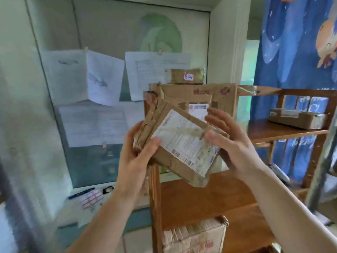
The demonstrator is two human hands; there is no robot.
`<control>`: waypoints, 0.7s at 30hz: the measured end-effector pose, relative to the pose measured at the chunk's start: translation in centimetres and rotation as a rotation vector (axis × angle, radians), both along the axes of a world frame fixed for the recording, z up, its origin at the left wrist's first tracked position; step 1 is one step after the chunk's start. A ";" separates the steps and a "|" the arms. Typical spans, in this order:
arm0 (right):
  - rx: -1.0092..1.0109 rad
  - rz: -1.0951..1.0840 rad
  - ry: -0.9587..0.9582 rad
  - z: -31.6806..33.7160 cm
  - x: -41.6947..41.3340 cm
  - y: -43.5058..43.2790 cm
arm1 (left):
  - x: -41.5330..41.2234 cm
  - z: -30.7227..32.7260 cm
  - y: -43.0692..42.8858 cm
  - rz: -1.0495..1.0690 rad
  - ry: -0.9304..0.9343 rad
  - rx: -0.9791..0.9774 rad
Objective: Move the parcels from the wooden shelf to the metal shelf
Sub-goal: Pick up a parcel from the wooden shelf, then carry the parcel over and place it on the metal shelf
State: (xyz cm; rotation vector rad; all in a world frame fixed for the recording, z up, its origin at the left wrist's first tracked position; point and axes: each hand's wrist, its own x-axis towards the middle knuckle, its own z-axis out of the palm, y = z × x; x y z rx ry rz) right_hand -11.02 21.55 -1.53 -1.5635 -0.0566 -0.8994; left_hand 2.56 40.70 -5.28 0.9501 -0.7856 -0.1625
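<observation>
I hold a crumpled brown cardboard parcel with a white shipping label in front of the wooden shelf. My left hand grips its left edge and my right hand grips its right edge; the parcel is tilted. Behind it a larger cardboard box stands upright on the shelf, with a small brown packet on top. A flat parcel lies on the upper board at the right, and another box sits on the lowest board. The metal shelf is not clearly in view.
A window with several taped papers fills the left. A blue patterned curtain hangs behind the shelf on the right. A pen and papers lie on the sill below the window. A grey upright post stands at the far right.
</observation>
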 end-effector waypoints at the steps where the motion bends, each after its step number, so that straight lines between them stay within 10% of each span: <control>1: 0.089 -0.027 -0.022 0.0 0.9 3.0 | 0.0 -0.2 3.0 0.034 0.029 -0.016; 8: 0.146 0.306 0.239 -2.0 5.9 21.4 | -0.2 -1.6 19.5 0.357 0.298 -0.186; 21: 0.033 0.495 0.040 4.2 15.3 37.2 | 1.7 -1.8 40.8 0.408 0.135 0.090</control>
